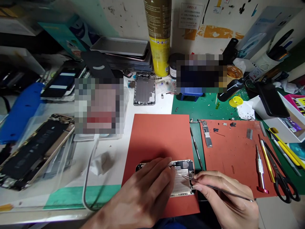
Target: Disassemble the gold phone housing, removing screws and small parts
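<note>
phone housing [182,185], lower centre of the frame, long axis left to right. the left hand [147,184] covers its left half, fingers together, grip not discernible; the right hand [231,203], at its right end, pinches a thin metal tool [215,187] pointing leftward over it; red mat [162,135] beneath.

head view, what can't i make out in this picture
All in the head view:
Phone frame: much of it hidden under the left hand.
Metal tool: part of its shaft hidden by the right hand.
Left forearm: cut off by the bottom edge.
Wall notice: print too small.
</note>
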Tool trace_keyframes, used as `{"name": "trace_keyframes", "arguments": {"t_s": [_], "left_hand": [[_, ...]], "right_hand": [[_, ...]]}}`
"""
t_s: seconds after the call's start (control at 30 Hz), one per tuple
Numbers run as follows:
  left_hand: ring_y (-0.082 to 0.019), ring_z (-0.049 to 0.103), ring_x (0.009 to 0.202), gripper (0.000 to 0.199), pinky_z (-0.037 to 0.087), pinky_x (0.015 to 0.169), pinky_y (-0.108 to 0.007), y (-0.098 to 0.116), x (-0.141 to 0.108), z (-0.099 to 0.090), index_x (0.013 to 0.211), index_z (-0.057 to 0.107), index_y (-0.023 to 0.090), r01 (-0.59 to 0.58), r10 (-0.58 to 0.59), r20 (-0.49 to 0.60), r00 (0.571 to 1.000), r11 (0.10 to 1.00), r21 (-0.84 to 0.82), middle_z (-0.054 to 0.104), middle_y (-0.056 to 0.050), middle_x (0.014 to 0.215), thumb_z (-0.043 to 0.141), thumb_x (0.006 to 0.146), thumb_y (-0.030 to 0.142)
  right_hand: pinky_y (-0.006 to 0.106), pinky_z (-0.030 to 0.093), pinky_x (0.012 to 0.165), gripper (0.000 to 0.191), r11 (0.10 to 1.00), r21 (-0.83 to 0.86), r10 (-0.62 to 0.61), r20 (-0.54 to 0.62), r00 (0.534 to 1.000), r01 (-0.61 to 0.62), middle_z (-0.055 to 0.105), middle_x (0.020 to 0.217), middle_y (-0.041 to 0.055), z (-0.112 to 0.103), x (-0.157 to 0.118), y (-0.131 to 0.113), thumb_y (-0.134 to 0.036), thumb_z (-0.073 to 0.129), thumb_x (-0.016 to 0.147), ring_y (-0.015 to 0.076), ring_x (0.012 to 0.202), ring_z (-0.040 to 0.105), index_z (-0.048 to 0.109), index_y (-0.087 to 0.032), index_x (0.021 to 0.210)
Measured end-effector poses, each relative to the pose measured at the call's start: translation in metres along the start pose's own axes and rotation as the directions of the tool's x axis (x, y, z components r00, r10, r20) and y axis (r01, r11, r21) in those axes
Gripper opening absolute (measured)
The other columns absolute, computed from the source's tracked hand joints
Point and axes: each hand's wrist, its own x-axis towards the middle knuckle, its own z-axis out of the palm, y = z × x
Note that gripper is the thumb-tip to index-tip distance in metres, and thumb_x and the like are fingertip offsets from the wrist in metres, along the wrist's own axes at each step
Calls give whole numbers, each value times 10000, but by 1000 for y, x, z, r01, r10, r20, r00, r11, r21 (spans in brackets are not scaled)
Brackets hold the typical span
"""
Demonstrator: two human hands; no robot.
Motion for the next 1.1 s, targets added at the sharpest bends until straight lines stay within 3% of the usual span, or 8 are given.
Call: {"name": "trace_keyframes", "arguments": {"t_s": [0.17,0.57,0.7,1.1], "left_hand": [[-318,747,1035,266,711,863,-465,-1,-1,-1,1096,718,37,54,-58,-70,996,997,-59,693,-120,949,486,972,-1],[-270,695,973,240,658,876,-435,-3,0,6,1102,718,19,96,-109,-123,986,990,-101,699,-120,947,502,1003,-12],[-275,689,1021,280,640,914,-456,-2,-4,11,1153,717,23,92,-102,-119,988,992,-85,715,-125,991,458,1047,20],[-257,661,1013,240,633,836,-410,-3,-5,13,1132,706,54,126,-146,-97,985,974,-187,692,-106,988,493,1034,2]], "right_hand": [[257,708,746,234,999,-17,28,15,999,-28,823,921,34,-1,-1,1,-6,735,937,196,810,821,776,-195,1069],[280,709,782,275,996,-90,-3,112,994,13,823,969,45,-7,-7,7,17,735,930,203,889,822,752,-183,1118],[264,709,775,245,996,-86,3,97,995,5,822,952,48,-5,-4,5,11,735,935,198,875,824,754,-169,1100],[236,703,764,177,998,-61,-22,43,999,24,827,910,47,-1,4,2,-18,733,953,183,829,824,775,-155,1057]]}}
